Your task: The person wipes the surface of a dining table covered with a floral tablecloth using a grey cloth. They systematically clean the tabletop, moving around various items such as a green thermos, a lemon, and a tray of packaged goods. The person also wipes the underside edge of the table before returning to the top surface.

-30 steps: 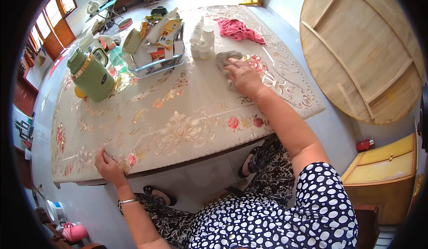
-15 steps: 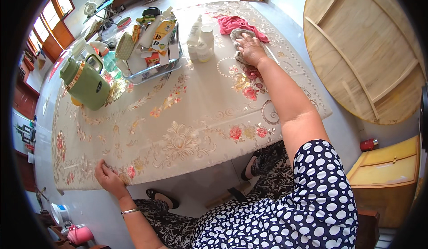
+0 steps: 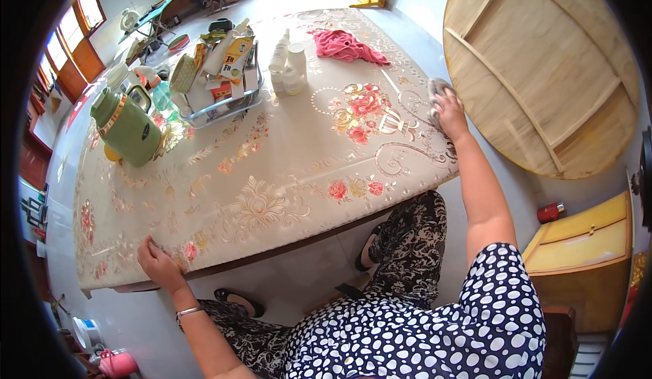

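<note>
Floral tablecloth (image 3: 272, 175) covers table; your right hand (image 3: 449, 111) grips a bunched grey rag (image 3: 435, 90), no clear axis. Left hand (image 3: 157, 263) pinches cloth edge. Wire basket (image 3: 224, 104) holds boxes, bottles.

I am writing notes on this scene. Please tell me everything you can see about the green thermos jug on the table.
The green thermos jug stands upright near the table's left edge, on the floral embroidered tablecloth. Its body is a glossy olive green, looking like plastic or painted metal, with a pale ribbed band around the upper part, a domed green lid and a dark framed handle on top. Something yellow shows behind its base. A wire tray of bottles and boxes stands to its right, apart from it. Neither hand touches it.
</note>
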A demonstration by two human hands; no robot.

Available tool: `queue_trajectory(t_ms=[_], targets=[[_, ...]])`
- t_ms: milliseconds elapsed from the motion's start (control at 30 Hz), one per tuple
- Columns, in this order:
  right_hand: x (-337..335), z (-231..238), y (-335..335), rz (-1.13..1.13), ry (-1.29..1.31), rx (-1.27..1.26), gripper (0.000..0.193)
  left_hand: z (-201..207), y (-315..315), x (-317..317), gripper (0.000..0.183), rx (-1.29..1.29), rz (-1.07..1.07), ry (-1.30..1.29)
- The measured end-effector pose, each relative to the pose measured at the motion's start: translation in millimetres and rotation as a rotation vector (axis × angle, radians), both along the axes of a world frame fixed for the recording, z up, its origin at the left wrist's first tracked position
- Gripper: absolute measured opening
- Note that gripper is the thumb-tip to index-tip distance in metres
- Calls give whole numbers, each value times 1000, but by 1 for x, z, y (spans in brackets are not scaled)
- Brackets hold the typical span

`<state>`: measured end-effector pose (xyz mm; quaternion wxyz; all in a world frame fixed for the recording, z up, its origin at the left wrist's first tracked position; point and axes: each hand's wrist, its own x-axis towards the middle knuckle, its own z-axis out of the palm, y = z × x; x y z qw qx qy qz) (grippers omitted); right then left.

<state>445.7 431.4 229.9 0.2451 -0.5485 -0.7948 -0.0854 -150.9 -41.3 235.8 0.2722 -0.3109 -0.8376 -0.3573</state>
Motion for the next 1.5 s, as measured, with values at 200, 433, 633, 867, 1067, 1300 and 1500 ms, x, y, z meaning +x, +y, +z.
queue_trajectory(t_ms=[200,433,633,867,1067,1300,1500], targets=[[20,4,-90,13,16,25,32,-5,-1,-6,16,-19,8,41],[-62,31,-176,205,3,-91,33,2,5,3,16,-24,7,47],[-219,30,-241,776,42,30,39,-2,1,-2,17,-38,7,63],[-387,38,-345,1196,156,-92,46,-2,3,-3,18,11,-18,51],[-390,28,-289,1187,223,-190,36,-8,-2,-7,19,41,-8,-11],[-250,18,-104,529,135,-50,27,-12,-4,-13,18,78,-18,-58],[-55,2,-20,0,-13,28,28,-10,-4,-11,18,41,4,-5]])
